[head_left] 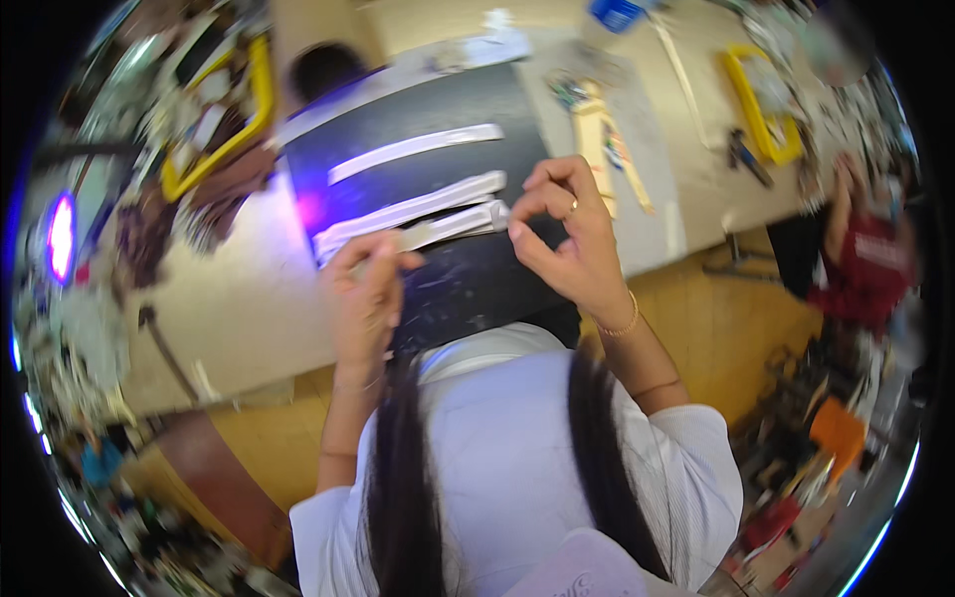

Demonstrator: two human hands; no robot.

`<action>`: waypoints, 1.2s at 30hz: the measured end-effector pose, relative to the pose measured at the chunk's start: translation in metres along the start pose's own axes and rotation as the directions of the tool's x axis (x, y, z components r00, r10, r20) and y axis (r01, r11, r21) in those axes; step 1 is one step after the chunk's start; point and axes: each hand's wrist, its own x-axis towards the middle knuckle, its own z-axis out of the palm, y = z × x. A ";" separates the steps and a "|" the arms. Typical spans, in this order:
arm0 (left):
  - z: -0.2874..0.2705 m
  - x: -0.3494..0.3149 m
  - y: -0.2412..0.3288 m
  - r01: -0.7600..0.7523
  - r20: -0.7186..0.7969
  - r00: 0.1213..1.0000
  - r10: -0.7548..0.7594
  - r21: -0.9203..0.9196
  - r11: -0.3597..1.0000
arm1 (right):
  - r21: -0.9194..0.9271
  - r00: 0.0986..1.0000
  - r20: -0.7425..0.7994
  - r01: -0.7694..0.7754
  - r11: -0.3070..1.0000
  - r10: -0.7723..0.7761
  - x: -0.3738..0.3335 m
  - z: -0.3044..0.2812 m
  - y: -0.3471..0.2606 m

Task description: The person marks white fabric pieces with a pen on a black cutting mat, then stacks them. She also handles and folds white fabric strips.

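Observation:
Several long white strips lie across a dark board, among them the far white strip (416, 149) and a middle white strip (428, 204). The nearest white strip (450, 228) runs between my two hands. My left hand (366, 294) is closed in a pinch at that strip's left end, its fingertips partly overlapping it. At the right end my right hand (577, 234) is closed, with thumb and index fingertips meeting at the strip's tip. The dark board (468, 294) lies beneath the strips.
Yellow trays with mixed items stand left (261, 99) and right (791, 149) on the bench. Dark brown cloth (234, 179) hangs by the left tray. Wooden pieces (594, 134) lie right of the board, and a blue container (617, 14) beyond. Another person in red (867, 254) sits at far right.

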 end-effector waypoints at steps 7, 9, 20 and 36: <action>-0.012 0.023 -0.006 0.082 0.121 0.991 -0.064 -0.150 0.985 | 0.606 0.658 -0.677 0.244 0.757 0.330 -0.075 -0.098 0.096; -0.009 0.028 -0.008 0.091 0.187 0.980 -0.066 -0.128 0.988 | 0.728 0.541 -0.670 0.344 0.593 0.509 -0.110 -0.114 0.123; 0.016 0.020 -0.004 0.112 0.328 0.940 -0.093 -0.039 0.993 | 0.970 0.333 -0.172 0.222 0.101 0.927 -0.178 0.001 0.218; 0.012 0.017 -0.013 0.079 0.366 0.927 -0.085 0.030 0.996 | -0.311 0.341 -0.746 -0.938 0.153 0.572 -0.213 -0.124 0.156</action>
